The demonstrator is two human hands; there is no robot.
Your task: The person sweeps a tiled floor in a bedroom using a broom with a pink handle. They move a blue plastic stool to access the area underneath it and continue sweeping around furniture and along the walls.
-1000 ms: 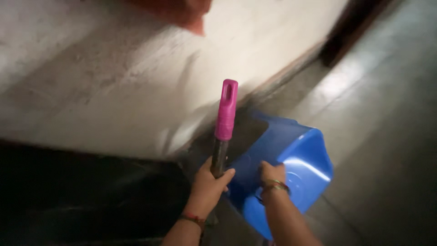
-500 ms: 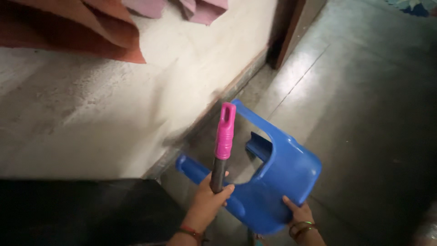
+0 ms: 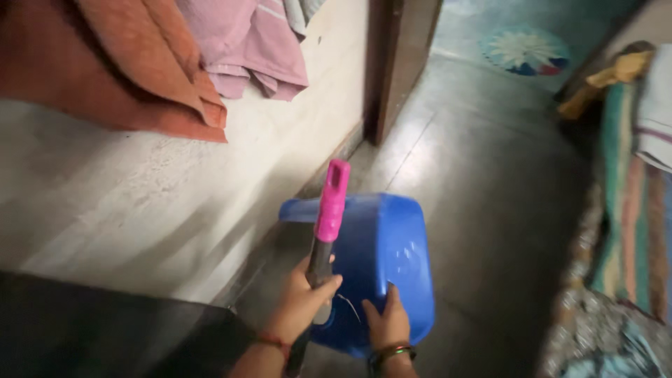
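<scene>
Since the earlier frame, the blue plastic stool [image 3: 381, 262] has turned from showing its open underside and legs to showing its flat seat panel, and the right hand [image 3: 387, 323] has shifted from the stool's far lower edge to its near edge. Nearest the camera, the right hand lies on that edge with fingers spread and curled over the rim, which supports the stool's weight clear of the floor [image 3: 490, 210]. The left hand [image 3: 302, 304] is closed fully around the dark shaft of a long handle [image 3: 323, 238], whose pink grip end points upward; the lower end is out of view. Beyond the stool, draped cloths [image 3: 175, 63] hang over the pale wall [image 3: 140, 203], and a dark door frame [image 3: 392, 63] stands farther off.
</scene>
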